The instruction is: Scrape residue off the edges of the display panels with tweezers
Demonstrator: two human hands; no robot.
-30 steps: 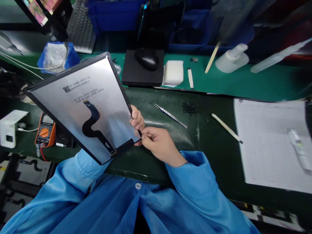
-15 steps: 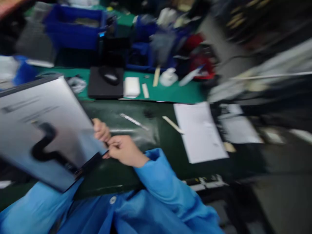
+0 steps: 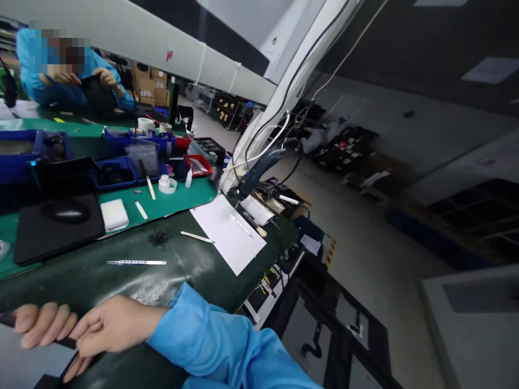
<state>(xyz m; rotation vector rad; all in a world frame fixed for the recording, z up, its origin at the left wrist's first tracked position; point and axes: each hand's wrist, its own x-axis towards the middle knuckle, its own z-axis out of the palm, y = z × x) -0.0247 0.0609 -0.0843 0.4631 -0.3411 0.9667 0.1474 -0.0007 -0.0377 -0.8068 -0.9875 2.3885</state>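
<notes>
At the lower left edge, a flat glossy panel with a dark rim [image 3: 28, 359] is only partly in view. The fingers of my left hand [image 3: 44, 324] wrap over its upper edge. My right hand [image 3: 111, 329] pinches at the panel's corner, touching the left fingertips; what lies between its fingers is too small to tell. Silver tweezers [image 3: 137, 262] lie on the dark green mat [image 3: 121, 286] above my hands. A pale stick [image 3: 197, 236] rests partly on a white sheet [image 3: 229, 237], which also bears a white pen [image 3: 242, 226].
Behind are a black mouse [image 3: 67, 210], a white pad [image 3: 114, 215], a tape roll [image 3: 167, 185], a small bottle [image 3: 188, 177] and blue bins [image 3: 115, 172]. A white post [image 3: 279, 81] rises at the back. Across the bench a person in blue holds a dark panel [image 3: 98, 94].
The view has swung right and up, so the panel and both hands now appear at the lower left. My fingers still grip the panel's edge. The person across the bench has come into view.
</notes>
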